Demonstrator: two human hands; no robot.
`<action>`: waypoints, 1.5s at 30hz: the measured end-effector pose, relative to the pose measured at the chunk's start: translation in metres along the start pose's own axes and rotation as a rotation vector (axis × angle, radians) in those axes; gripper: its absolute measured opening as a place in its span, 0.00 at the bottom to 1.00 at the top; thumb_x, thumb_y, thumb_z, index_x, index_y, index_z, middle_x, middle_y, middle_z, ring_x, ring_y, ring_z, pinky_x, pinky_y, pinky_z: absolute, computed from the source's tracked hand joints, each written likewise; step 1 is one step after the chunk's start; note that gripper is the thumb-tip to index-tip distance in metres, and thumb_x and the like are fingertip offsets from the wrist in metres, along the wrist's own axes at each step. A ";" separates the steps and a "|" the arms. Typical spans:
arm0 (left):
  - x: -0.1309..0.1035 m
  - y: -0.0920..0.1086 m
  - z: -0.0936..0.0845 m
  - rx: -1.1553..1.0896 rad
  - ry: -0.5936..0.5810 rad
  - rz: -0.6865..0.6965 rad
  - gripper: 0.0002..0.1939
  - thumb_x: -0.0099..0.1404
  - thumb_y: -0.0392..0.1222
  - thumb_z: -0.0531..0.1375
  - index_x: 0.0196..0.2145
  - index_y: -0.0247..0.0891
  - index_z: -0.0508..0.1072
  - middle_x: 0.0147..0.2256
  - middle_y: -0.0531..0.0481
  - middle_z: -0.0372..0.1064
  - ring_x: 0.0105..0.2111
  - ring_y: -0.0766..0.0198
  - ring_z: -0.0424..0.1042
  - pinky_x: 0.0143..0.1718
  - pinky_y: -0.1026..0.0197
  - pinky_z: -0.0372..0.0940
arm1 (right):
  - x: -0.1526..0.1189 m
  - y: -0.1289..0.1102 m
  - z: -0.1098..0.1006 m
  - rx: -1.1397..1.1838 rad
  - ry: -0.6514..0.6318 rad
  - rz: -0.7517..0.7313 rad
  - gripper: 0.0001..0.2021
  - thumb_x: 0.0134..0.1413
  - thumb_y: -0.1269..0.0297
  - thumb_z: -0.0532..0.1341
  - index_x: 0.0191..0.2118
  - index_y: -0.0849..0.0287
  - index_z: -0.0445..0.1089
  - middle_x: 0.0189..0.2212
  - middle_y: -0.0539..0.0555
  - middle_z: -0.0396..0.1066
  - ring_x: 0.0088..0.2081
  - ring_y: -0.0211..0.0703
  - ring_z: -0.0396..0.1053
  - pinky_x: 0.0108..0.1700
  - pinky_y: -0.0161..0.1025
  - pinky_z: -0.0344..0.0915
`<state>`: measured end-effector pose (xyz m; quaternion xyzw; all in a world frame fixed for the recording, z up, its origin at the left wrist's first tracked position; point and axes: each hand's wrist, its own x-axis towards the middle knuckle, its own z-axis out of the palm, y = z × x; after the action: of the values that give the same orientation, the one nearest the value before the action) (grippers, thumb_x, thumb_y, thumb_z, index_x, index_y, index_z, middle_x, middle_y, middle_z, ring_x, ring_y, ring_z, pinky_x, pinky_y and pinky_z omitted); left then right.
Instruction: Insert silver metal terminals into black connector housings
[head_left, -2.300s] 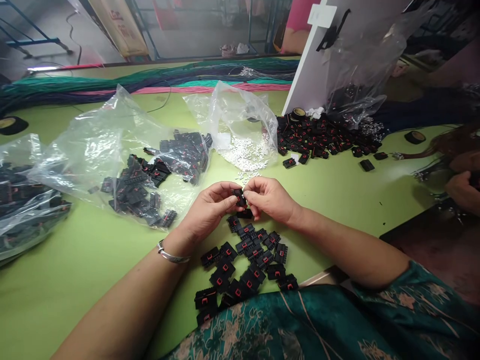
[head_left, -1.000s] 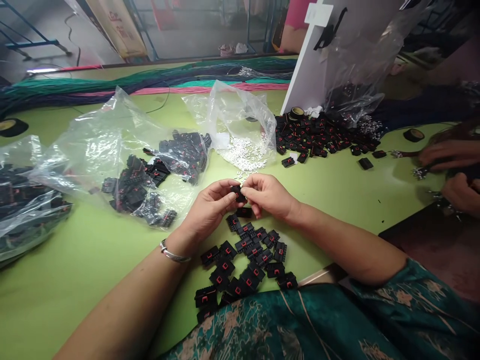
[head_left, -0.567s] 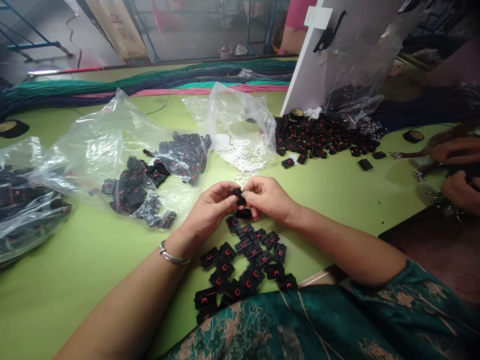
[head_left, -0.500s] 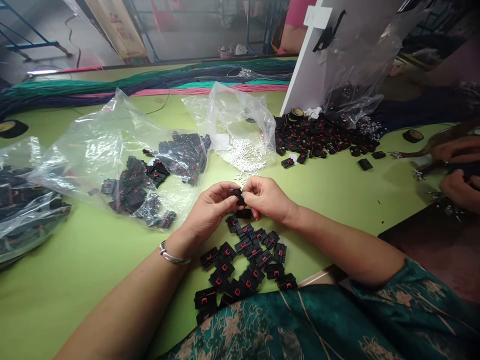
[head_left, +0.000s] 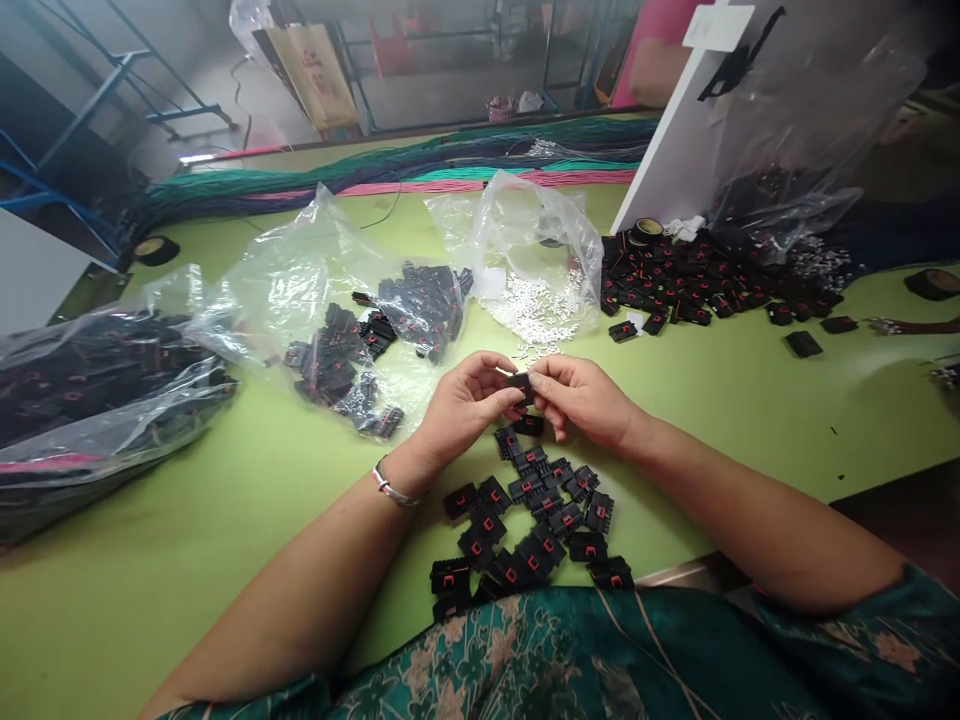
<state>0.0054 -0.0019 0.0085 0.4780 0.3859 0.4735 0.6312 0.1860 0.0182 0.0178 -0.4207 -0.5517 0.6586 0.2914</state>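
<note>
My left hand (head_left: pixel 474 405) pinches a black plastic connector housing (head_left: pixel 522 389) between thumb and fingers, above the green table. Against the housing's right end, my right hand (head_left: pixel 581 400) has its thumb and forefinger pressed together. Whatever is between those fingertips is too small to make out. Just below the hands lies another black connector housing (head_left: pixel 529 425). Several more housings with red clips (head_left: pixel 546 503) are spread between my forearms, down to my clothing. Beyond my hands, small white plastic pieces (head_left: pixel 541 308) spill from an open clear bag (head_left: pixel 499 215).
Clear bags of black housings lie on the left (head_left: pixel 97 390) and centre left (head_left: pixel 330 350). A loose heap of housings (head_left: pixel 682 275) is at back right, beside a white upright panel (head_left: pixel 660 150). Bundled wires (head_left: pixel 390 165) run along the far edge. Tape rolls (head_left: pixel 155 250) sit around.
The view has swung left, so everything sits farther right and the other person's hands have left the frame. The held housing shows more of its face; both hands keep their grip.
</note>
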 end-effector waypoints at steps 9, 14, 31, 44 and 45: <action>0.000 0.029 -0.022 0.710 -0.077 0.054 0.14 0.59 0.50 0.65 0.35 0.37 0.71 0.26 0.49 0.73 0.26 0.63 0.71 0.30 0.60 0.67 | -0.003 -0.009 -0.002 -0.300 0.016 0.049 0.12 0.55 0.55 0.60 0.29 0.58 0.62 0.15 0.43 0.60 0.14 0.32 0.56 0.18 0.32 0.53; 0.005 0.061 -0.067 1.736 0.357 -0.216 0.18 0.66 0.47 0.54 0.23 0.36 0.73 0.27 0.37 0.71 0.31 0.47 0.72 0.32 0.50 0.65 | 0.003 0.002 -0.008 -0.883 0.200 -0.139 0.09 0.56 0.62 0.59 0.28 0.59 0.66 0.23 0.50 0.67 0.25 0.36 0.60 0.29 0.36 0.54; 0.010 0.049 -0.079 1.685 0.121 -0.152 0.16 0.61 0.47 0.58 0.42 0.35 0.74 0.37 0.36 0.65 0.39 0.42 0.71 0.41 0.46 0.66 | -0.004 -0.016 -0.032 -1.123 0.070 -0.319 0.11 0.62 0.67 0.55 0.34 0.61 0.74 0.32 0.55 0.74 0.35 0.40 0.66 0.38 0.37 0.57; -0.005 0.087 -0.077 1.680 -0.122 -0.152 0.24 0.58 0.35 0.51 0.47 0.37 0.79 0.46 0.42 0.76 0.46 0.50 0.73 0.50 0.54 0.65 | 0.011 0.004 -0.051 -1.289 0.282 -0.175 0.09 0.57 0.69 0.55 0.33 0.60 0.73 0.34 0.56 0.74 0.35 0.44 0.67 0.37 0.39 0.56; -0.005 0.090 -0.076 1.686 -0.065 -0.205 0.22 0.59 0.35 0.51 0.45 0.37 0.80 0.45 0.42 0.77 0.45 0.50 0.74 0.49 0.54 0.66 | 0.011 0.005 -0.050 -1.304 0.288 -0.178 0.09 0.57 0.69 0.55 0.33 0.59 0.73 0.34 0.56 0.74 0.35 0.44 0.67 0.36 0.39 0.56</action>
<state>-0.0879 0.0194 0.0778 0.7645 0.6327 -0.0459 0.1144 0.2248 0.0501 0.0084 -0.5471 -0.8246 0.1015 0.1017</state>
